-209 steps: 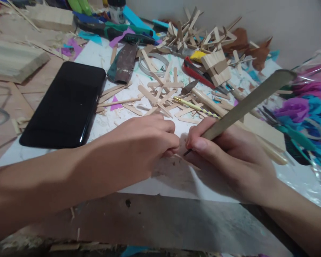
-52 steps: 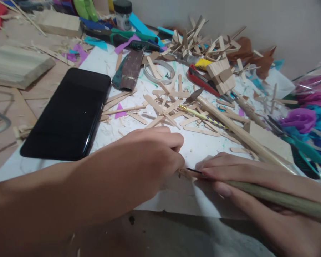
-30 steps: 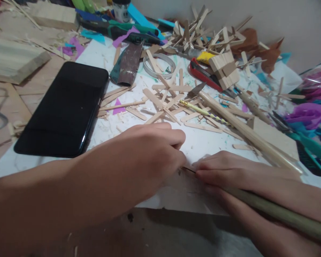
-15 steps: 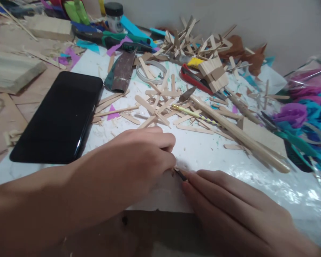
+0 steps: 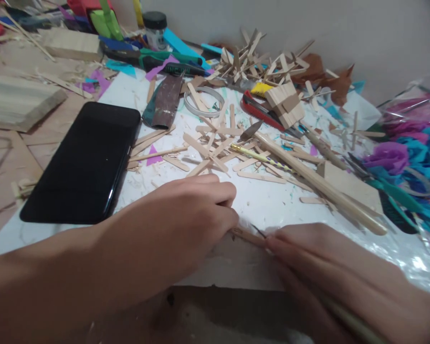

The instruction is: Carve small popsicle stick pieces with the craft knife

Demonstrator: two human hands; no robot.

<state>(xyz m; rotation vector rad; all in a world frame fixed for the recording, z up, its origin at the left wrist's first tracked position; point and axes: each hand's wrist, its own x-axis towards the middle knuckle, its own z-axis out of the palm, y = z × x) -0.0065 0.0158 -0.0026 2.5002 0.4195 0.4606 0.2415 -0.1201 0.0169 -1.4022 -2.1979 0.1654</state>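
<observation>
My left hand (image 5: 197, 208) is closed, its fingertips pinching the end of a small flat wooden stick (image 5: 250, 237) at the front edge of the white sheet (image 5: 222, 267). From the right, my right hand (image 5: 318, 253) grips a carving tool with a thin dark blade (image 5: 258, 231). The blade juts past the fingertips, just above the stick. Part of the tool's long handle (image 5: 347, 317) shows below that palm; the rest is hidden by the hand. Beyond my left hand lie scattered craft sticks (image 5: 208, 148) and a patterned pencil (image 5: 254, 155).
A black phone (image 5: 82, 162) lies left of my hands. A wooden-handled tool (image 5: 318, 184), green-handled scissors (image 5: 390, 191) and a red cutter (image 5: 260, 111) sit to the right and back. Wood blocks (image 5: 21, 102), a tape ring (image 5: 204, 113) and paper flowers (image 5: 390, 155) surround the sheet.
My right hand has drawn back to the right, away from my left fingertips, baring more of the stick and blade. My left hand keeps its pinch; the view has shifted slightly.
</observation>
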